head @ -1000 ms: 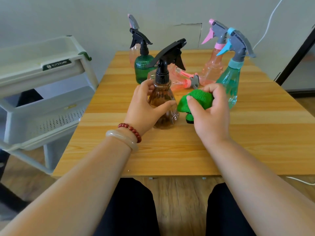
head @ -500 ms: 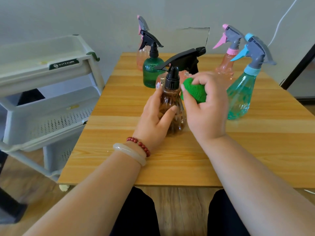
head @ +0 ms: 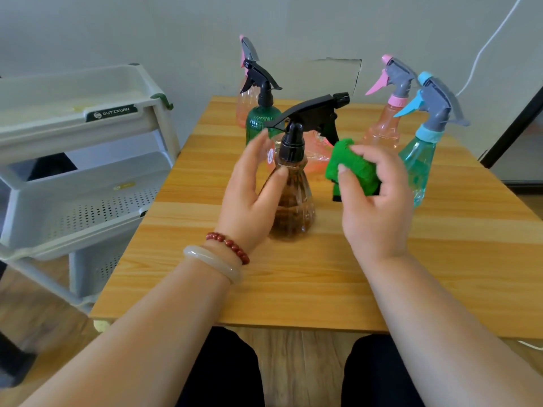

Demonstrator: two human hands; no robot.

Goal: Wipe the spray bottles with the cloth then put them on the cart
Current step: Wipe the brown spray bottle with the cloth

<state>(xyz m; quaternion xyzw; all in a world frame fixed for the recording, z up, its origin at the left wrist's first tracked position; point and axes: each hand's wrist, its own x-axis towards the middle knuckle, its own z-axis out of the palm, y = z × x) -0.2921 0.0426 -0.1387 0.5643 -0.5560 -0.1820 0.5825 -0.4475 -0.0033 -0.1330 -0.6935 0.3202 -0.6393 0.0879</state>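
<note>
While the brown bottle [head: 293, 207] is clasped by the left grip [head: 249, 198], the cloth [head: 352, 168] — just beside — is pinched in the right grip [head: 379, 212].

My near tabletop [head: 293, 283] lies open leftward to the cart [head: 88, 201]; a green bottle [head: 258, 123] and a teal bottle [head: 417, 163] crowd the back.

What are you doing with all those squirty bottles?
A person is cleaning spray bottles at a wooden table. The left hand holds the brown bottle, which stands upright, while the right hand grips a bunched green cloth close beside it. A green bottle, a pink bottle and a teal bottle stand behind. The grey cart is on the left.
</note>
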